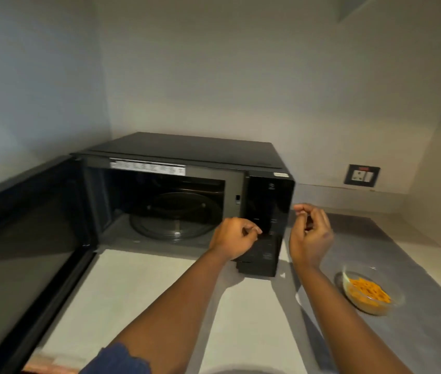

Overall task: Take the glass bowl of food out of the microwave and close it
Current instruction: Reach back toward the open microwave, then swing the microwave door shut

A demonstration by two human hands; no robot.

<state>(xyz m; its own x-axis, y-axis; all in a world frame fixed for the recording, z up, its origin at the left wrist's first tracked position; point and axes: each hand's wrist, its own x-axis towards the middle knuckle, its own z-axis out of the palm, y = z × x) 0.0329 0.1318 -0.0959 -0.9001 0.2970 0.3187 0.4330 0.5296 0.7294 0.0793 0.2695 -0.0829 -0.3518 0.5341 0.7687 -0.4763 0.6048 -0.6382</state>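
The black microwave (187, 155) stands in the corner of the counter with its door (22, 238) swung wide to the left. Inside I see only the round glass turntable (173, 220). The glass bowl (370, 292), filled with orange food, rests on the counter to the right of the microwave. My left hand (234, 238) hovers in front of the control panel (268, 211), fingers curled, holding nothing. My right hand (311, 236) is raised just right of the panel, above and left of the bowl, fingers loosely curled and empty.
The grey counter (416, 333) runs along the right wall, with a paler slab (146, 292) in front of the microwave. A wall socket (362, 175) sits behind on the right. Walls close in at the back and left.
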